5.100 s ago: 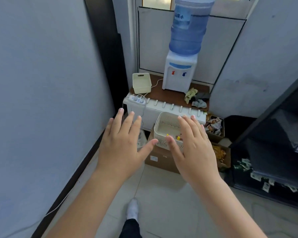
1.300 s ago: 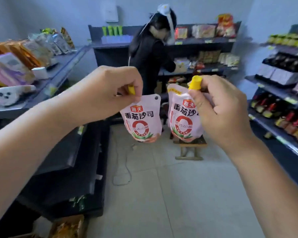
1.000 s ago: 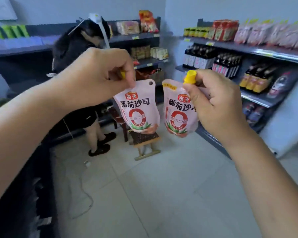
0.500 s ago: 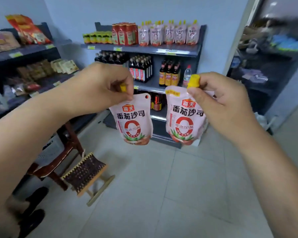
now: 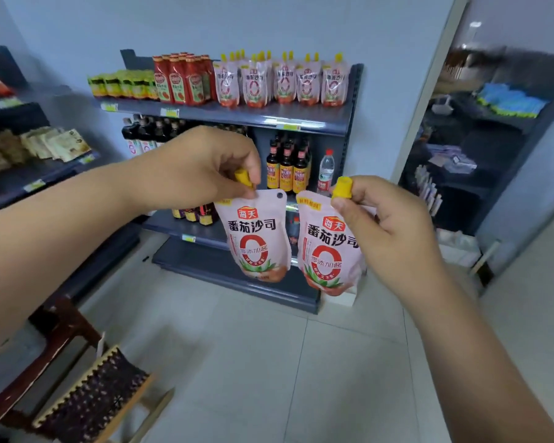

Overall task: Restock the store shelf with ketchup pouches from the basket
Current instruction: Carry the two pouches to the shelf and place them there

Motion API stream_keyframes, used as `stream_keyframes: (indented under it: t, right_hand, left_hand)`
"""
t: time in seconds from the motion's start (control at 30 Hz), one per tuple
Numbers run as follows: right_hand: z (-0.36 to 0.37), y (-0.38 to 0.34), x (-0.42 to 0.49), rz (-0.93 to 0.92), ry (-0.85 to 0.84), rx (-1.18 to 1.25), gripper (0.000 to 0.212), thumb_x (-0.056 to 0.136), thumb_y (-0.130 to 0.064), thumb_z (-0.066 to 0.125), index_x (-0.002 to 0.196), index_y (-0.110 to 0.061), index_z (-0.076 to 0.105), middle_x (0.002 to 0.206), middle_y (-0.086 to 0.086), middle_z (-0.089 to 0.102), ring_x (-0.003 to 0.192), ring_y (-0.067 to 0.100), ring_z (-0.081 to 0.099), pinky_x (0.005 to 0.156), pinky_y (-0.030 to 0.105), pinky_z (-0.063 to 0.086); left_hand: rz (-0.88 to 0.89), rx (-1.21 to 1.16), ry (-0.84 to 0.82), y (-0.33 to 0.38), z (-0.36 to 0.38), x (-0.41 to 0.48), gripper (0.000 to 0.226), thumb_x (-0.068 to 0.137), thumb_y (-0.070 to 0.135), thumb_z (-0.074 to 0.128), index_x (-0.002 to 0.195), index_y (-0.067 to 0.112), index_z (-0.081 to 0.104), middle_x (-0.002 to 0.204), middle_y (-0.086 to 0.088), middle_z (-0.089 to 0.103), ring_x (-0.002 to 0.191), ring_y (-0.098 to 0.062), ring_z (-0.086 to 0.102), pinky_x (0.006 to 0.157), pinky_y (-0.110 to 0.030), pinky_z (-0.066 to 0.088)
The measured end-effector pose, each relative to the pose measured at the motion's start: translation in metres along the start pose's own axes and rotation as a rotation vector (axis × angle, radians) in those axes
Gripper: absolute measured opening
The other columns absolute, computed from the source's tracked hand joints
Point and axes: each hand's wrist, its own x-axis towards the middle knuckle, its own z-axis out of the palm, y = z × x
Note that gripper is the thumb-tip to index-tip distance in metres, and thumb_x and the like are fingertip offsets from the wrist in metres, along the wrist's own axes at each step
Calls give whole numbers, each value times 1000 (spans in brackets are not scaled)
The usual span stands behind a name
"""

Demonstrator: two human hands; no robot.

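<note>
Two ketchup pouches hang in mid-air in front of the person, side by side and just apart, printed faces toward the person. The left pouch (image 5: 258, 238) dangles from its yellow cap (image 5: 243, 178), which the left hand (image 5: 205, 167) pinches between thumb and curled fingers. The right pouch (image 5: 328, 251) is held much the same way: the right hand (image 5: 387, 225) has thumb and forefinger closed round the other cap (image 5: 342, 187), the remaining fingers curled behind the pouch's top corner. Both pouches hang upright above the tiled floor (image 5: 269, 362).

Beyond them a dark store shelf (image 5: 269, 118) stands against the wall. On its top board a row of matching pouches (image 5: 282, 81) stands upright, reaching to the right edge. Left of them on the same board are red bottles (image 5: 181, 79), then green packs (image 5: 122, 84) at the left end. On the board below stand dark sauce bottles (image 5: 288, 164), with a clear water bottle (image 5: 326, 171) at the right edge.

A side shelf (image 5: 55, 143) with flat packets runs along the left wall, and another dark rack (image 5: 480, 129) shows through the doorway on the right. A low woven stool (image 5: 90, 401) sits on the floor at the lower left.
</note>
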Motion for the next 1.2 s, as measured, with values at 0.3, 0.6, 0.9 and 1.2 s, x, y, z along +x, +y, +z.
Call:
stream_keyframes:
  t: [0.3,0.6,0.9,1.2]
  right_hand:
    - [40,90,144,8,-108,57,6,100,-16,63,97,-15,68,87,-9,70,85,1,67,72,13,51]
    - [93,160,277,-4,-39,-9,10,95,-27,61,96,-21,68,95,-5,74,92,9,70,83,39,59]
    - [116,225,411,3,41,42,8,98,-17,65,97,-14,72,92,5,74,90,20,70,80,41,56]
    - [114,293,535,-57,-35,73,6,95,-28,68,93,-23,70,91,1,75,88,18,71,80,48,56]
  left_hand:
    - [66,112,20,-86,-29,129,11,85,16,80,92,17,72,87,2,73,77,-15,69,70,-42,56]
    - [148,130,33,-211,-63,249,9,83,14,81,89,15,74,82,4,73,77,-14,69,70,-33,55]
    - [171,92,63,-299,-106,388,12,83,11,81,89,19,74,82,6,73,75,-11,68,70,-38,56]
    - [204,182,54,-347,-117,532,13,84,13,80,94,17,73,88,5,74,79,-10,68,72,-31,54]
